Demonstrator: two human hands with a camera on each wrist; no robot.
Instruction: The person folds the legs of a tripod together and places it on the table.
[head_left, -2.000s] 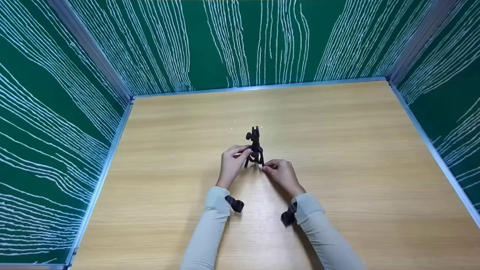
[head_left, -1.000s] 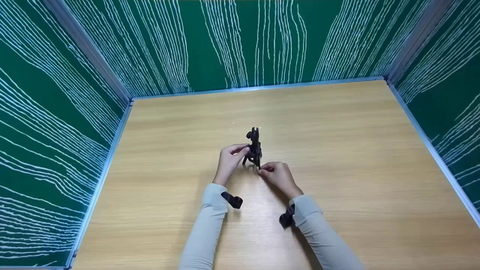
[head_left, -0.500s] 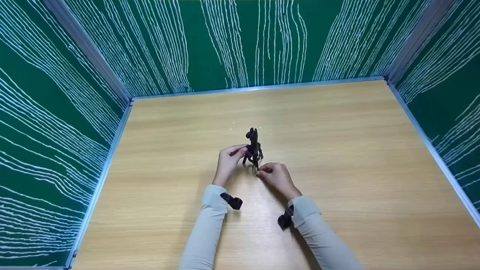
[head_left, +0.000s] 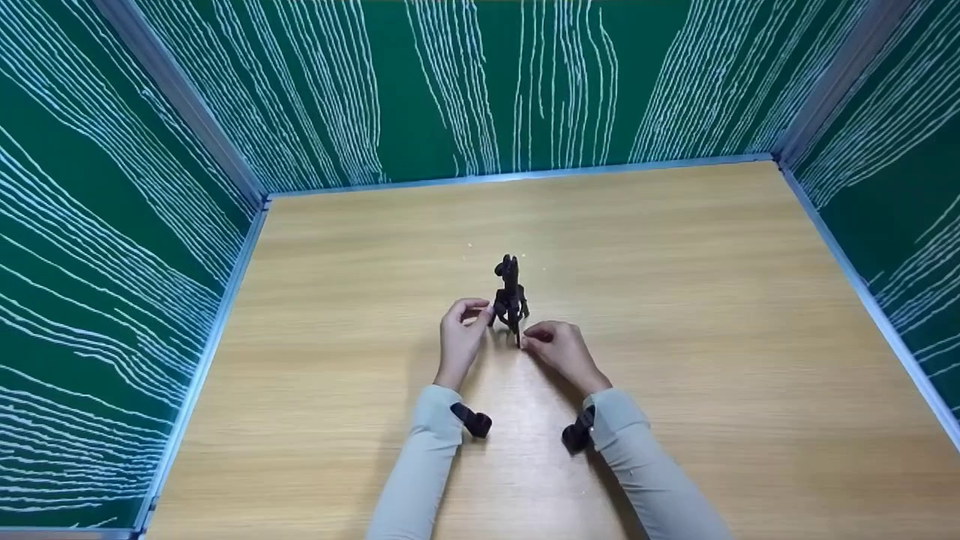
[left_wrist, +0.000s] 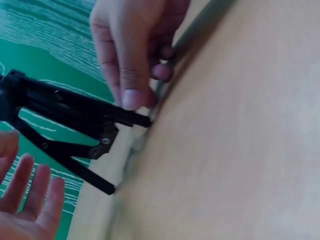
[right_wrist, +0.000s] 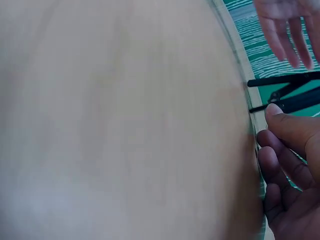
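A small black tripod [head_left: 510, 296] with a clamp-like head and a side knob stands upright on the table. In the left wrist view its legs [left_wrist: 92, 175] and hinged braces show. My left hand [head_left: 461, 337] is at the tripod's left side, its fingers spread and relaxed and wrapped round nothing. My right hand [head_left: 559, 349] is low on the right, thumb and fingertips right beside the foot of the near leg [right_wrist: 257, 108]. In the right wrist view, the thumb overlaps that leg while the loosely bent fingers sit apart from it.
The wooden table [head_left: 675, 300] is bounded by green panels [head_left: 502, 90] with white wavy lines, set in metal framing [head_left: 525, 176]. Tiny pale specks lie behind the tripod. Each wrist wears a black camera [head_left: 577, 435].
The near tripod leg has swung inward with my right fingers, which pinched it earlier and now sit just off its foot. My left hand has let go of the tripod and drawn slightly back.
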